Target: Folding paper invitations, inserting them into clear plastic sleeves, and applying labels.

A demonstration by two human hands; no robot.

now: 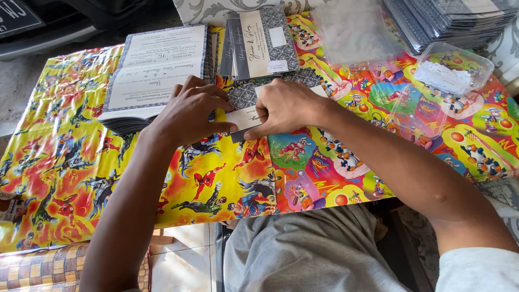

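Note:
A folded card with a grey patterned cover and a white band lies on the cartoon-printed table cover. My left hand presses on its left part, thumb along the white band. My right hand pinches the card's lower right edge between thumb and fingers. Both hands meet over the card near the middle of the table.
A thick stack of white printed cards sits at the left. A few finished grey cards lie behind the hands. A clear plastic tub with paper slips, clear sleeves and a pile of dark sleeved cards stand at the right.

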